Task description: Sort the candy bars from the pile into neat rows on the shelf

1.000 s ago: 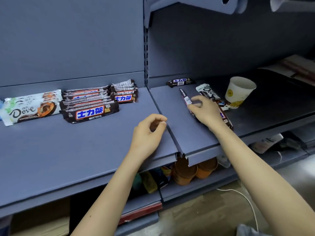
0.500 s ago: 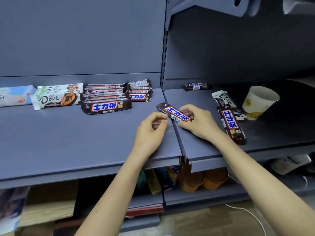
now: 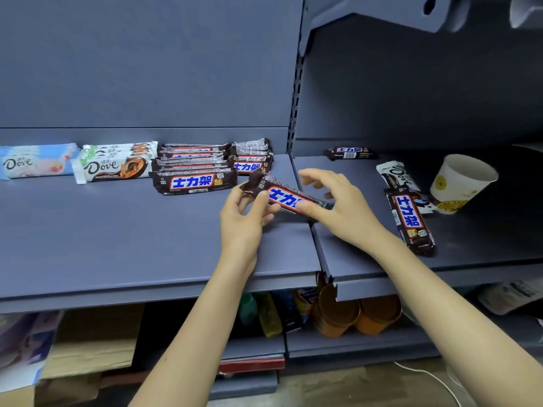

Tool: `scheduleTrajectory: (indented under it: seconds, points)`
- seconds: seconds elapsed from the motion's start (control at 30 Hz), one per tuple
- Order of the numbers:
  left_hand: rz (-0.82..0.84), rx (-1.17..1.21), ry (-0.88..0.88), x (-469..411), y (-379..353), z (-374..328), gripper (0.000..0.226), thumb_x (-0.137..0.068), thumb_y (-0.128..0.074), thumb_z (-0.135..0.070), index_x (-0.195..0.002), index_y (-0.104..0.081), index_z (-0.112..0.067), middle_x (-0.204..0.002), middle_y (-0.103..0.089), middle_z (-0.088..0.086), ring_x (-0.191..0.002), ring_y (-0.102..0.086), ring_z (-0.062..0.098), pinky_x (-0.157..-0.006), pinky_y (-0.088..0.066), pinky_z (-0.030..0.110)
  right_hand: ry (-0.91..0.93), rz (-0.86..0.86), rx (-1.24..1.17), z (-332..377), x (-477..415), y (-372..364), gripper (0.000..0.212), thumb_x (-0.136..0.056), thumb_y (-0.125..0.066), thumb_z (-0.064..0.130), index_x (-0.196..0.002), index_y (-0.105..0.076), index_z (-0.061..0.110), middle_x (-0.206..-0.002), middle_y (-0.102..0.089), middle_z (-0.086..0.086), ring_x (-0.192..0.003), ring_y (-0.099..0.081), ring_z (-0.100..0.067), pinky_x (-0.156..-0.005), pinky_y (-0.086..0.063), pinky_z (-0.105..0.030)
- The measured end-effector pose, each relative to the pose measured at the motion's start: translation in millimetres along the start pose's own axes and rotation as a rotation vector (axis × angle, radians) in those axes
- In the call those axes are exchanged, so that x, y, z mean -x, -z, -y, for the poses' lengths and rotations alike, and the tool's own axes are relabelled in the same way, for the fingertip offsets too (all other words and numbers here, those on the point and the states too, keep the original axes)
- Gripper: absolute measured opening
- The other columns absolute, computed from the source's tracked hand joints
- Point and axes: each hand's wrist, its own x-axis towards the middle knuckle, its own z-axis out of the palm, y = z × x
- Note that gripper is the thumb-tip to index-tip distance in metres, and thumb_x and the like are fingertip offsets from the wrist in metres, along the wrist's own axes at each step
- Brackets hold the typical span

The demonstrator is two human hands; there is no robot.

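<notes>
A brown candy bar with a blue-and-red label hangs tilted just above the seam between the two shelf boards. My left hand pinches its left end. My right hand holds its right end, thumb on the label and index finger lifted. On the left shelf board, identical brown bars lie in a row, with a shorter stack behind. Left of them lie white Dove bars and pale blue Dove bars. On the right board remain a brown bar, a white Dove bar and a brown bar at the back.
A tipped paper cup lies on the right board beside the loose bars. A perforated upright divides the two bays at the back. Below the shelf are orange cups, bottles and cardboard boxes.
My right hand carried the brown bar from the right board leftward to the seam. My left hand rose and took hold of its left end. The view shifted left.
</notes>
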Motion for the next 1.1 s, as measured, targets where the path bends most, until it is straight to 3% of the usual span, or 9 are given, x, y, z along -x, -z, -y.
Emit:
scheduleTrajectory:
  seconds: [0.17, 0.3, 0.37, 0.47, 0.57, 0.67, 0.73, 0.83, 1.1]
  points:
    - [0.009, 0.031, -0.061, 1, 4, 3, 0.012, -0.093, -0.051, -0.011, -0.095, -0.056, -0.022, -0.095, -0.064, 0.005, -0.069, -0.066, 0.006, -0.066, -0.051, 0.017, 0.003, -0.006, 0.022, 4, -12, -5, 0.028, -0.087, -0.061, 0.025, -0.114, -0.063, 0.017, -0.109, -0.064, 0.003, -0.095, -0.047, -0.010, -0.075, -0.028, 0.001]
    - [-0.012, 0.061, -0.119, 1, 10, -3, 0.014, -0.093, -0.051, -0.010, -0.091, -0.054, -0.023, -0.091, -0.062, 0.002, -0.067, -0.064, 0.007, -0.069, -0.051, 0.019, 0.010, 0.013, -0.074, 16, -21, -17, 0.025, -0.086, -0.063, 0.016, -0.110, -0.067, 0.011, -0.103, -0.067, -0.004, -0.088, -0.053, -0.008, -0.073, -0.034, 0.002]
    - [-0.059, 0.073, -0.120, -1, 17, -7, 0.013, -0.093, -0.050, -0.009, -0.095, -0.050, -0.022, -0.093, -0.060, 0.000, -0.067, -0.064, 0.005, -0.067, -0.050, 0.017, 0.033, -0.005, -0.074, 22, -30, -26, 0.025, -0.084, -0.065, 0.014, -0.108, -0.068, 0.008, -0.103, -0.067, -0.007, -0.086, -0.053, -0.008, -0.073, -0.033, 0.003]
    - [-0.209, 0.053, -0.110, -5, 33, -11, 0.030, -0.091, -0.050, -0.005, -0.105, -0.039, -0.029, -0.101, -0.051, -0.005, -0.066, -0.063, 0.006, -0.062, -0.048, 0.015, 0.063, 0.011, -0.027, 30, -51, -42, 0.025, -0.084, -0.066, 0.014, -0.108, -0.069, 0.008, -0.105, -0.068, -0.009, -0.091, -0.056, -0.013, -0.077, -0.034, -0.002]
    - [-0.286, -0.093, -0.140, -7, 57, -15, 0.039, -0.090, -0.049, -0.006, -0.110, -0.032, -0.035, -0.101, -0.048, -0.009, -0.065, -0.059, 0.007, -0.061, -0.046, 0.016, 0.087, 0.081, 0.064, 42, -75, -62, 0.025, -0.084, -0.065, 0.018, -0.108, -0.069, 0.010, -0.104, -0.068, -0.012, -0.100, -0.058, -0.024, -0.086, -0.041, -0.024]
    - [-0.255, -0.462, -0.281, -11, 84, -14, 0.026, -0.088, -0.051, -0.006, -0.105, -0.048, -0.026, -0.092, -0.057, -0.010, -0.064, -0.054, -0.006, -0.063, -0.040, 0.004, 0.144, 0.178, 0.166, 57, -95, -86, 0.024, -0.085, -0.064, 0.022, -0.106, -0.070, 0.013, -0.103, -0.068, -0.014, -0.101, -0.058, -0.029, -0.088, -0.044, -0.039]
    - [-0.203, -0.653, -0.316, -12, 96, -10, 0.017, -0.088, -0.053, -0.005, -0.097, -0.058, -0.018, -0.087, -0.060, -0.008, -0.068, -0.053, -0.012, -0.065, -0.037, 0.000, 0.144, 0.212, 0.197, 63, -106, -101, 0.027, -0.085, -0.064, 0.026, -0.110, -0.068, 0.016, -0.108, -0.068, -0.011, -0.104, -0.058, -0.028, -0.089, -0.045, -0.037]
    - [-0.161, -0.730, -0.286, -12, 101, -9, 0.013, -0.087, -0.053, -0.006, -0.095, -0.062, -0.011, -0.086, -0.061, -0.006, -0.069, -0.054, -0.009, -0.066, -0.035, -0.002, 0.160, 0.214, 0.235, 65, -114, -121, 0.028, -0.085, -0.063, 0.027, -0.111, -0.068, 0.016, -0.109, -0.067, -0.008, -0.104, -0.053, -0.027, -0.088, -0.042, -0.034]
    - [-0.052, -0.853, -0.344, -10, 101, -6, 0.009, -0.086, -0.055, -0.006, -0.088, -0.063, -0.009, -0.081, -0.060, -0.007, -0.068, -0.051, -0.007, -0.067, -0.034, -0.001, 0.173, 0.000, 0.253, 62, -109, -136, 0.021, -0.078, -0.069, 0.028, -0.091, -0.065, 0.012, -0.094, -0.060, -0.004, -0.099, -0.042, -0.026, -0.082, -0.024, -0.031]
